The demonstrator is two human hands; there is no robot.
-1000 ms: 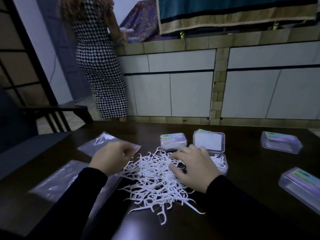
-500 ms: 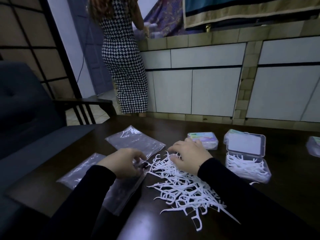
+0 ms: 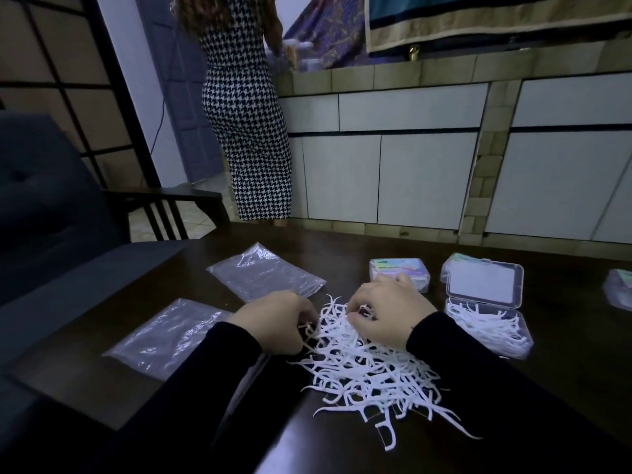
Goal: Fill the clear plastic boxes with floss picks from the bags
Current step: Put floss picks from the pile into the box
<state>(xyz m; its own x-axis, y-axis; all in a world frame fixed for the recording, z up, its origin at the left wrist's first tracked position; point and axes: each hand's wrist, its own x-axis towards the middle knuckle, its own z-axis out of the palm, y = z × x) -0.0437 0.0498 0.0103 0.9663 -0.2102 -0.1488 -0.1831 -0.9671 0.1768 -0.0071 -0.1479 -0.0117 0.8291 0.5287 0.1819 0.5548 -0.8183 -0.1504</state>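
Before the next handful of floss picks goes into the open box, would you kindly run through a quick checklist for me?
1. Open box has its lid up: ok.
2. Room left in it: cannot tell; picks already cover the bottom.
3. Loose pile of floss picks within reach: ok.
4. Right hand holds picks: ok, fingers curled into the pile.
5. Left hand holds picks: cannot tell.
6. Path from pile to box is free: ok.

A loose heap of white floss picks (image 3: pixel 362 364) lies on the dark table. Right of it an open clear box (image 3: pixel 487 328) holds picks, its lid (image 3: pixel 484 283) tilted up behind. A shut box (image 3: pixel 398 270) with a coloured label sits beyond the heap. Two flat clear bags (image 3: pixel 265 273) (image 3: pixel 164 336) lie left.
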